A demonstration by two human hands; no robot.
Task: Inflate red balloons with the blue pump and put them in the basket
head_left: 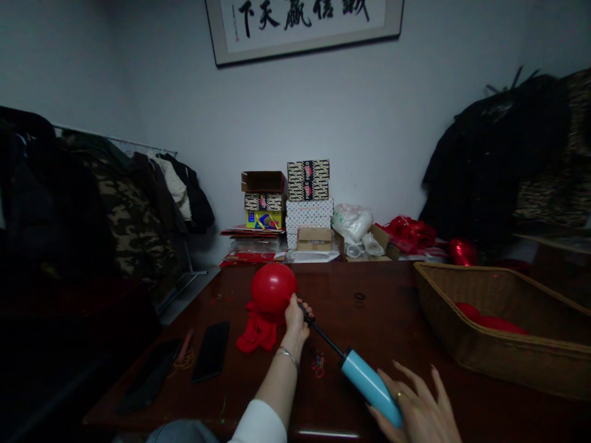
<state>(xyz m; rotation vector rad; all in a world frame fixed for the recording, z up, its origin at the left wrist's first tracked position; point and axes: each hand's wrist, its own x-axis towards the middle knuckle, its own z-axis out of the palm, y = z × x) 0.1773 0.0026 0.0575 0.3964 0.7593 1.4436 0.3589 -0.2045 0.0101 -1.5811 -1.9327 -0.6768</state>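
- A black phone (211, 352) was seen lying flat on the dark table (383, 320), left of everything being handled and apart from both hands.
- A heap of limp red balloons (257, 333) was set just beside the left wrist, below the inflated one.
- The round red balloon (273, 287) was held up and to the left of the left hand (296, 320). Its neck was hidden inside that hand's closed fingers, which were also wrapped round the tip of the pump's rod.
- The pump (369, 381) was laid out on a slant. Its long axis ran from the balloon's neck at upper left, along the thin black rod, down to the blue barrel at lower right, so the two hands were placed at its opposite ends.
- A few small rubber bands (317, 363) were scattered on the table under the rod.
- The right hand (418, 409) was pressed against the barrel's near end with the fingers spread wide, not curled round it.
- A wicker basket (503, 360) with red balloons in it was stood at the right, nearer the right hand.
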